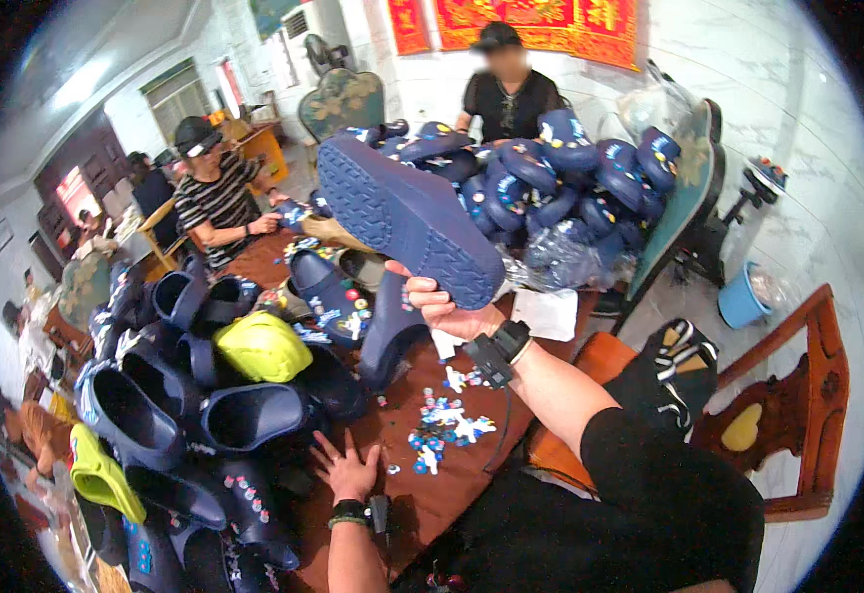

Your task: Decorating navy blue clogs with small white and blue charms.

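Note:
My right hand [444,301] grips a navy blue clog [407,212] by its heel end and holds it up over the table, its patterned sole turned toward me. My left hand [349,468] lies on the brown tabletop [353,539] with its fingers spread, holding nothing. Another navy clog [392,331] rests on the table just below the raised one. Between my hands, small colourful shoe charms [444,427], many white and blue, are scattered in a loose pile. Left of my left hand is a heap of navy clogs [254,415].
Two lime green clogs [264,348] lie among the heap on the left. Across the table, more navy clogs [521,183] are piled before a person in black. A person in a striped shirt [216,203] works at the far left. A wooden chair [798,425] and blue bin [743,296] stand right.

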